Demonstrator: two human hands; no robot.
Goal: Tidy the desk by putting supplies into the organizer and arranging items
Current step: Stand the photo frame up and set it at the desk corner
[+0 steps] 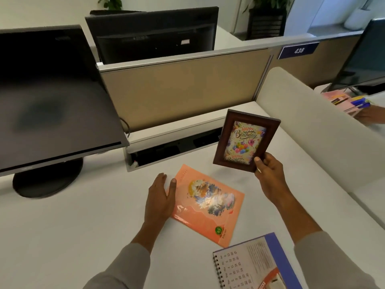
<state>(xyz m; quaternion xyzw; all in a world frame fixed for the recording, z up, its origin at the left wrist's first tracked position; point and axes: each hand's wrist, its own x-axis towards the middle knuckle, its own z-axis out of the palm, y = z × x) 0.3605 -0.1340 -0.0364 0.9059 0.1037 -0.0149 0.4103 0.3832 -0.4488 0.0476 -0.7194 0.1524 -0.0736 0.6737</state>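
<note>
A dark brown picture frame (244,140) with a "Happy Birthday" balloon card in it hangs above the white desk (73,226). My right hand (268,174) grips its lower right corner, thumb on the front. An orange notebook (208,205) lies flat on the desk at the middle. My left hand (159,197) lies flat on the desk against the notebook's left edge, thumb resting on the cover and fingers apart. A spiral-bound calendar (254,265) with a blue border lies at the near right.
A black monitor (52,101) on a round stand fills the left. A tan partition (183,90) closes the back, with an open cable tray (173,149) below it. A white divider (312,113) runs along the right; beyond it are another person's hand and supplies (352,103).
</note>
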